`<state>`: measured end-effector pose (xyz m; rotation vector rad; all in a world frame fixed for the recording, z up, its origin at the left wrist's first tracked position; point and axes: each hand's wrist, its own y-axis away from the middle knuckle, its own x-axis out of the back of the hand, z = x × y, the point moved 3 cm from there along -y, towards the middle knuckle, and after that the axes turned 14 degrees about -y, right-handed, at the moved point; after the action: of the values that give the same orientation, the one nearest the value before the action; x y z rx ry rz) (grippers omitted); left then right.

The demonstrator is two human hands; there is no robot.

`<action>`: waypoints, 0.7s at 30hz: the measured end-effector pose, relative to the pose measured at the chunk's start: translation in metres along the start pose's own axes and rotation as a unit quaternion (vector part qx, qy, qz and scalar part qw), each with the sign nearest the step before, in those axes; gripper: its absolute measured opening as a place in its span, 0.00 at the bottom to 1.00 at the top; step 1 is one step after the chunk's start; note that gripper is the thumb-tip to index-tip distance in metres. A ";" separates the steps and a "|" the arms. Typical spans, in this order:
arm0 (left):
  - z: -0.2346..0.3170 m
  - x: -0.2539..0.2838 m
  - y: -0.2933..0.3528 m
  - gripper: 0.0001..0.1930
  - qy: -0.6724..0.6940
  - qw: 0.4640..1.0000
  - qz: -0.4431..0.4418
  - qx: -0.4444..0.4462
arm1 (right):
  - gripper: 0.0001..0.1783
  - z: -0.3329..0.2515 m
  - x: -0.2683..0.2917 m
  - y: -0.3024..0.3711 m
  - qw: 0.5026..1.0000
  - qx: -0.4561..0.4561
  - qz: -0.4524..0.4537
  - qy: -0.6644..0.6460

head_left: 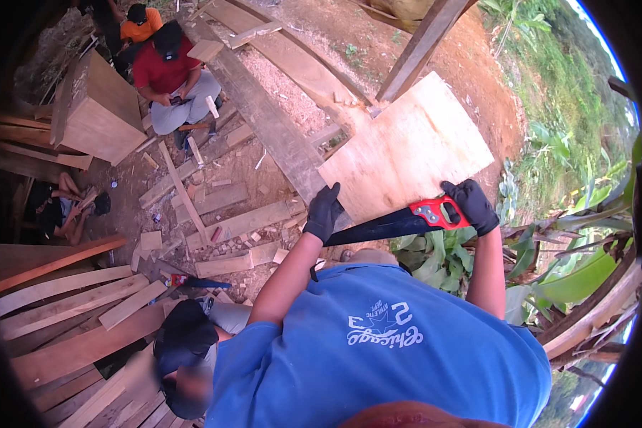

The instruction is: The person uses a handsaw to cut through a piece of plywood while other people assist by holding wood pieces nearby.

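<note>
A pale sheet of plywood (410,146) is held in front of me, tilted, its far part reaching over the planks. My left hand (324,212), in a black glove, is closed on its near left corner. Also gloved in black, my right hand (474,206) is closed at the near right corner and the red handle of a hand saw (380,227). The dark saw blade runs leftward along the sheet's near edge, its tip end close to my left wrist. Fingers under the sheet are hidden.
A long plank bench (264,114) extends away from me. Offcuts (221,200) litter the ground at left; planks (78,307) are stacked lower left. A wooden box (103,107) stands far left. Several people sit nearby, one in a red shirt (167,68). A wooden post (421,50) rises ahead.
</note>
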<state>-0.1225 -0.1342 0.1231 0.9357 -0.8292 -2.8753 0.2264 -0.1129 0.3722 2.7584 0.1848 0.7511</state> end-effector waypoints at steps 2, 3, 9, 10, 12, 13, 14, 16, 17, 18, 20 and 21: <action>0.019 -0.011 0.007 0.24 -0.039 0.998 0.033 -0.034 | 0.29 0.029 -0.002 -0.008 0.999 0.002 0.017 -0.029; 0.017 -0.002 0.007 0.24 -0.062 0.996 0.052 -0.028 | 0.27 0.057 -0.010 -0.015 0.999 0.024 0.022 -0.043; -0.008 0.101 -0.023 0.23 -0.225 0.947 0.223 -0.062 | 0.17 0.113 -0.005 -0.028 0.946 -0.072 -0.131 -0.287; -0.016 0.140 -0.032 0.22 -0.310 0.903 0.290 -0.064 | 0.17 0.124 0.003 -0.038 0.948 -0.047 -0.136 -0.285; -0.033 0.135 -0.026 0.23 -0.325 0.896 0.299 -0.043 | 0.17 0.142 0.047 -0.015 0.924 -0.139 -0.099 -0.341; -0.036 0.127 -0.031 0.24 -0.331 0.895 0.296 -0.040 | 0.17 0.136 0.073 -0.002 0.925 -0.153 -0.073 -0.340; -0.052 0.185 -0.041 0.25 -0.373 0.857 0.354 -0.036 | 0.17 0.138 0.079 -0.012 0.925 -0.125 -0.074 -0.351; -0.085 0.165 -0.084 0.29 -0.496 0.811 0.309 0.018 | 0.19 0.172 0.151 0.023 0.935 -0.089 0.004 -0.344; -0.071 0.235 -0.060 0.32 -0.525 0.776 0.351 0.011 | 0.20 0.180 0.138 -0.012 0.933 -0.032 -0.006 -0.359; -0.069 0.270 -0.038 0.34 -0.518 0.767 0.376 0.036 | 0.21 0.183 0.135 -0.031 0.923 -0.022 -0.032 -0.383; -0.084 0.230 -0.042 0.33 -0.606 0.705 0.352 0.112 | 0.23 0.192 0.173 -0.018 0.935 -0.024 0.002 -0.353; -0.086 0.219 -0.046 0.34 -0.603 0.702 0.358 0.121 | 0.23 0.189 0.181 -0.011 0.931 -0.018 0.049 -0.361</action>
<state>-0.2482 -0.1716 -0.0771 -1.2692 -1.1757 -2.2922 0.4782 -0.1104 0.2989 2.8129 -0.1193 -0.2722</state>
